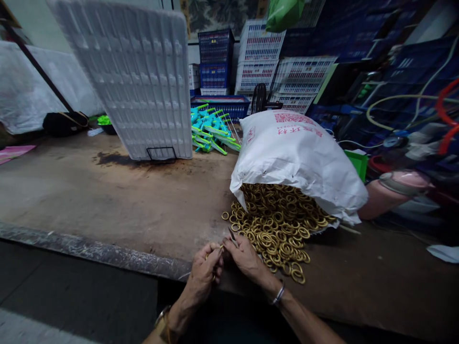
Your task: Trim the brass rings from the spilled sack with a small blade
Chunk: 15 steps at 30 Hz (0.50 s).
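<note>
My left hand [207, 267] is closed on a gold-coloured ring, with more gold showing between its curled fingers. Pinched in my right hand [247, 258] is a small knife [232, 235], its dark pointed blade sticking up past the thumb. Both hands meet at the table's front edge, fingertips almost touching around the ring. Just to their right lies a heap of gold-coloured rings [274, 239], spilling from the mouth of a white woven sack [290, 148] with red print. My fingers partly hide the held ring.
A ribbed white plastic panel [143, 81] stands upright in a black wire holder [161, 154] on the brown table [71, 191]. Turquoise and green plastic pieces [211, 126] lie behind it. Stacked crates [258, 57] line the back; a pink bottle [390, 191] lies right of the sack.
</note>
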Motion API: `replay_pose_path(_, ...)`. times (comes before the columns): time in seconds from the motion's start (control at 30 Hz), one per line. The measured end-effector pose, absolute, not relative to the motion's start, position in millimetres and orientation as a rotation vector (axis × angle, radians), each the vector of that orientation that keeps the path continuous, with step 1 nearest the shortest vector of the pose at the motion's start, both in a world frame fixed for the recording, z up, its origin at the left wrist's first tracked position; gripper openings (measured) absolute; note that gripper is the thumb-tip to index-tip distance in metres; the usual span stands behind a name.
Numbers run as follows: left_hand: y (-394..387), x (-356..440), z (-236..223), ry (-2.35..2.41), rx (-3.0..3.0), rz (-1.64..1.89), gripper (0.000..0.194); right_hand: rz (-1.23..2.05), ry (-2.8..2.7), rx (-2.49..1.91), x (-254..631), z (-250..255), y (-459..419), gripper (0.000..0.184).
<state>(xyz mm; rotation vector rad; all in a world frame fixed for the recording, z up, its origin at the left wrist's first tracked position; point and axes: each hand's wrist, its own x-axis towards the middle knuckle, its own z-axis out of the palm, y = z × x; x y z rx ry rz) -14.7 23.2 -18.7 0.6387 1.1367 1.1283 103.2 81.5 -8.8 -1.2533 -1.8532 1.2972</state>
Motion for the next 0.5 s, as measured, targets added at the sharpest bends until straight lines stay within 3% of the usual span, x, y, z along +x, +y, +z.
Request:
replay_pose_path(0.23,23.4,-17.4,-22.0,1.130,0.650,1.195,0.031,0.859,-2.268,-1.308,111.0,-19.8,73.7,0.018)
replay_pose_path(0.37,23.5,-18.4,-23.9,1.168,0.691,1.181,0.031,0.734,-2.466,-1.298,111.8,-20.5,67.8,0.033)
replay_pose_path(0.5,23.0,-18.7,-22.3,1.216,0.717,1.172,0.034,0.677,-2.496,-1.329,110.3,-22.0,66.8,0.034)
